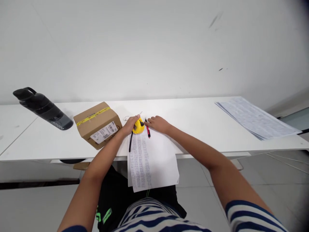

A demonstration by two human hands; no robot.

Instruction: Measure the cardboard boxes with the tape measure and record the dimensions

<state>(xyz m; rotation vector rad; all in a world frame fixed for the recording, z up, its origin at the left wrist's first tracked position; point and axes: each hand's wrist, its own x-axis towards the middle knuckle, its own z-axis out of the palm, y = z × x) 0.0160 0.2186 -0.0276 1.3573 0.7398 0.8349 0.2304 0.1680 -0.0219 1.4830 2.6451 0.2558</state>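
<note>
My left hand (130,125) is closed around a yellow tape measure (138,127), which has a black strap hanging toward the table's front edge. From the right, my right hand (158,124) reaches to the black part on the tape measure's side, its thumb and finger close together there. A red and black pen (148,130) lies just below the right fingertips. Under both hands lie sheets of paper (164,161), with handwriting in columns on the left half. Their lower part hangs over the table's front edge.
A taped cardboard box (96,124) sits left of my left hand. Farther left is a dark water bottle (44,109). A stack of written sheets (253,117) lies at the right end of the white table (193,125). Behind it rises a white wall (154,48).
</note>
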